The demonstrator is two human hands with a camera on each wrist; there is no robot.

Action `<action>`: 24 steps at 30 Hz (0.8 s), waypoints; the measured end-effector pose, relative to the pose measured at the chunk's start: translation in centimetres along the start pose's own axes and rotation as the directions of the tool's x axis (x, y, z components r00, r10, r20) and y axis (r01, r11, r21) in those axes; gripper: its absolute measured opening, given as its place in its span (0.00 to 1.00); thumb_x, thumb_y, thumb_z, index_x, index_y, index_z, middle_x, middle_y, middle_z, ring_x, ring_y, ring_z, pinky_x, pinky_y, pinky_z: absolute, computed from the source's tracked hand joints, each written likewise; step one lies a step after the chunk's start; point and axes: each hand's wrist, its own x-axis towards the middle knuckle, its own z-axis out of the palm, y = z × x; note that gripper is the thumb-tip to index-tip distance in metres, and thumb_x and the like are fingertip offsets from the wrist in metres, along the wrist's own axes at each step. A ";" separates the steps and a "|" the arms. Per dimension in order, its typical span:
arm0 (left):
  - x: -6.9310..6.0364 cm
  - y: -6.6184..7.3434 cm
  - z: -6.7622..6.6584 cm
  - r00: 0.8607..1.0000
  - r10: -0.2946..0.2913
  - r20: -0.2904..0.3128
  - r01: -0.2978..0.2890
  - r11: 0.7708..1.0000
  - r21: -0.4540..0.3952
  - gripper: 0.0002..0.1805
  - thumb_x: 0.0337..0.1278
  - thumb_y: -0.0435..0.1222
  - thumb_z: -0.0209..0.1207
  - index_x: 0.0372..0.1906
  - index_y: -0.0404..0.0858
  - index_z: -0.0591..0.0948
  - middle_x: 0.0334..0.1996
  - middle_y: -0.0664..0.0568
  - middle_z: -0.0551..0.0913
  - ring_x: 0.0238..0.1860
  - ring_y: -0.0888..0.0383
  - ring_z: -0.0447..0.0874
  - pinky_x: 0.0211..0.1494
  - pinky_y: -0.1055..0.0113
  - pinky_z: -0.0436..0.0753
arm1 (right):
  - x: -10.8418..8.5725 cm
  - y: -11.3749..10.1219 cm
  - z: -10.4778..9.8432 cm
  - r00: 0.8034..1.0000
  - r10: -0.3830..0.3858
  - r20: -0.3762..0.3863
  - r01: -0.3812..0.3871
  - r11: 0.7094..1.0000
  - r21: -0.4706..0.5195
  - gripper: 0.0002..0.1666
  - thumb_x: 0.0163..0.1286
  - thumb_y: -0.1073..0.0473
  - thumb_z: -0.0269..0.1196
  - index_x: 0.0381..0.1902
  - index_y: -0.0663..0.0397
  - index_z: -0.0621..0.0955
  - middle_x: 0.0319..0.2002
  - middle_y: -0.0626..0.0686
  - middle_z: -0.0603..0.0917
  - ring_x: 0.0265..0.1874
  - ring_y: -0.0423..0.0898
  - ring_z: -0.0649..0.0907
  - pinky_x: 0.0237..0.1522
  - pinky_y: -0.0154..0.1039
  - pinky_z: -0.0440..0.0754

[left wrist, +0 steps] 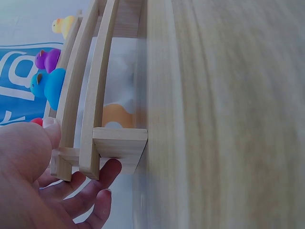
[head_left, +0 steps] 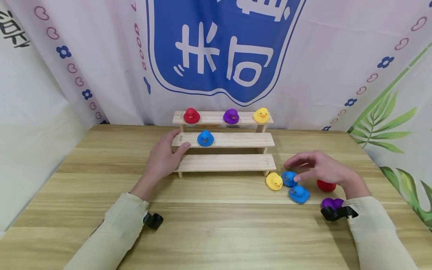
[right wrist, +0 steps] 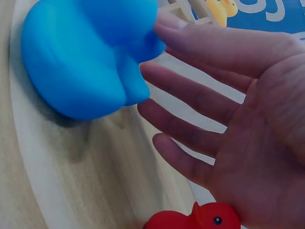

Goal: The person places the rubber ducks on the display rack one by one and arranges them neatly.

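Blue duck (head_left: 288, 180), on the table (head_left: 216, 232) toward its right edge: reaching for it seems the step in hand. The right hand (head_left: 318, 168) is beside it, fingers apart; the left hand (head_left: 163, 157) grips the wooden shelf (head_left: 226, 162). A narrow pinch seems needed: yellow duck (head_left: 274, 181) close by, more room toward the table's near edge.

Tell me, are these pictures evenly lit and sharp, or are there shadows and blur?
Head view: soft, fairly even light, with a pale sheen on the tabletop; left wrist view: the tabletop's grain looks smeared, the wooden shelf clearer; right wrist view: a soft shadow beneath the blue duck, which the top edge crops.
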 end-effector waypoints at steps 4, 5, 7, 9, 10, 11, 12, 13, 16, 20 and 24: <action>-0.1 0.2 0.1 1.000 0.001 0.006 -0.001 1.000 0.001 0.38 0.81 0.53 0.55 0.82 0.36 0.63 0.81 0.37 0.66 0.81 0.36 0.64 0.82 0.37 0.67 | 0.0 -0.1 0.3 0.999 0.007 0.031 -0.006 1.000 -0.015 0.25 0.67 0.55 0.75 0.61 0.50 0.85 0.61 0.55 0.87 0.62 0.55 0.85 0.66 0.51 0.85; -0.1 0.2 0.1 1.000 0.002 0.005 -0.002 1.000 0.001 0.38 0.81 0.52 0.55 0.82 0.36 0.63 0.81 0.37 0.66 0.81 0.36 0.64 0.82 0.37 0.67 | 0.1 -0.2 0.3 0.999 0.007 0.038 -0.006 1.000 -0.016 0.25 0.67 0.55 0.75 0.61 0.50 0.86 0.62 0.55 0.87 0.62 0.55 0.84 0.66 0.54 0.85; -0.1 0.1 0.2 1.000 0.001 0.002 -0.001 1.000 0.001 0.37 0.80 0.52 0.55 0.82 0.36 0.64 0.81 0.37 0.66 0.81 0.36 0.65 0.82 0.37 0.67 | 0.1 -0.3 0.4 0.999 0.011 0.047 -0.010 1.000 -0.020 0.24 0.67 0.55 0.76 0.60 0.50 0.86 0.61 0.55 0.87 0.63 0.55 0.84 0.68 0.59 0.83; -0.1 0.1 0.2 1.000 -0.001 0.001 0.001 1.000 0.001 0.38 0.80 0.52 0.55 0.82 0.36 0.63 0.81 0.37 0.66 0.81 0.36 0.65 0.82 0.37 0.67 | 0.2 -0.3 0.5 0.999 0.017 0.052 -0.016 1.000 -0.027 0.23 0.66 0.55 0.76 0.58 0.49 0.87 0.61 0.55 0.87 0.62 0.55 0.84 0.68 0.61 0.82; -0.1 0.1 0.2 1.000 -0.001 0.000 0.001 1.000 0.002 0.38 0.80 0.52 0.55 0.82 0.36 0.63 0.81 0.37 0.66 0.81 0.36 0.65 0.82 0.37 0.67 | 0.3 -0.3 0.6 0.998 0.021 0.054 -0.019 0.999 -0.031 0.23 0.66 0.55 0.76 0.58 0.49 0.87 0.61 0.55 0.87 0.62 0.55 0.84 0.68 0.62 0.82; -0.1 0.1 0.2 1.000 -0.002 0.000 0.002 1.000 0.002 0.38 0.80 0.52 0.55 0.82 0.36 0.63 0.81 0.37 0.66 0.81 0.36 0.65 0.82 0.37 0.67 | 0.3 -0.3 0.6 0.998 0.024 0.056 -0.022 0.999 -0.036 0.22 0.66 0.54 0.76 0.57 0.49 0.87 0.61 0.55 0.87 0.62 0.55 0.84 0.68 0.62 0.82; -0.1 0.1 0.2 1.000 -0.003 0.000 0.003 1.000 0.001 0.38 0.80 0.52 0.55 0.82 0.36 0.63 0.81 0.37 0.66 0.81 0.36 0.64 0.82 0.37 0.67 | 0.4 -0.3 0.7 0.998 0.028 0.057 -0.026 0.999 -0.042 0.22 0.66 0.54 0.77 0.57 0.49 0.87 0.61 0.55 0.87 0.62 0.55 0.84 0.68 0.62 0.82; -0.2 0.0 0.2 1.000 -0.003 -0.001 0.003 1.000 0.000 0.38 0.80 0.52 0.55 0.82 0.36 0.63 0.81 0.37 0.66 0.81 0.36 0.64 0.82 0.37 0.67 | 0.4 -0.3 0.7 0.998 0.031 0.058 -0.028 0.999 -0.046 0.22 0.66 0.54 0.77 0.57 0.49 0.87 0.61 0.55 0.88 0.62 0.55 0.84 0.68 0.62 0.82; -0.1 0.0 0.1 1.000 -0.001 -0.004 0.001 1.000 -0.002 0.38 0.80 0.52 0.55 0.82 0.36 0.63 0.81 0.37 0.66 0.81 0.36 0.64 0.82 0.37 0.67 | 0.5 -0.3 0.7 0.998 0.034 0.055 -0.031 0.998 -0.060 0.20 0.67 0.53 0.76 0.56 0.48 0.87 0.60 0.54 0.88 0.61 0.54 0.85 0.68 0.62 0.82; -0.1 0.0 0.1 1.000 -0.002 -0.003 0.002 1.000 -0.006 0.38 0.80 0.52 0.55 0.82 0.36 0.63 0.81 0.37 0.66 0.81 0.36 0.64 0.82 0.37 0.67 | 0.5 -0.3 0.7 0.999 0.040 0.023 -0.038 0.997 -0.063 0.19 0.69 0.52 0.74 0.56 0.48 0.87 0.59 0.52 0.88 0.60 0.53 0.85 0.68 0.62 0.82; 0.0 -0.1 0.1 1.000 0.000 0.000 0.000 1.000 -0.006 0.38 0.80 0.52 0.55 0.82 0.36 0.63 0.81 0.37 0.66 0.81 0.36 0.65 0.82 0.38 0.67 | 0.6 -0.3 0.7 0.999 0.045 -0.025 -0.046 0.996 -0.076 0.19 0.71 0.52 0.73 0.57 0.48 0.86 0.57 0.52 0.88 0.58 0.52 0.83 0.64 0.55 0.85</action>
